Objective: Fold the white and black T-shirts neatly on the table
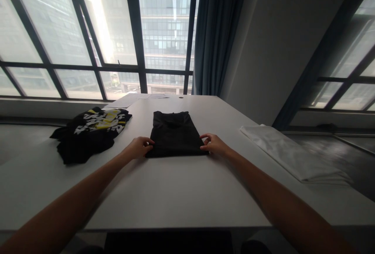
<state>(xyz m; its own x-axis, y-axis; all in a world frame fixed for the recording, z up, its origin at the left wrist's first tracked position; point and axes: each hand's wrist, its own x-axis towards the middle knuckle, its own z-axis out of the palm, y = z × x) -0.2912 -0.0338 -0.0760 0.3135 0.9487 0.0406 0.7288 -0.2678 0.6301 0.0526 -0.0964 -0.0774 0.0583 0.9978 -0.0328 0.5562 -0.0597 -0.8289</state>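
Observation:
A folded black T-shirt (175, 135) lies flat on the white table (178, 195), its collar side toward the window. At its left edge, near the front corner, my left hand (138, 147) pinches the fabric between thumb and fingers. My right hand (215, 145) grips the opposite edge the same way, with the fingers curled at the front right corner. Both forearms reach in from the bottom of the view. The fabric under the fingertips is partly hidden.
To the left, a crumpled black garment with a yellow and white print (99, 123) lies on the table. A folded white cloth (293, 154) rests along the right edge. Papers (125, 100) lie at the far end, below the window. A blue curtain (219, 31) hangs behind the table.

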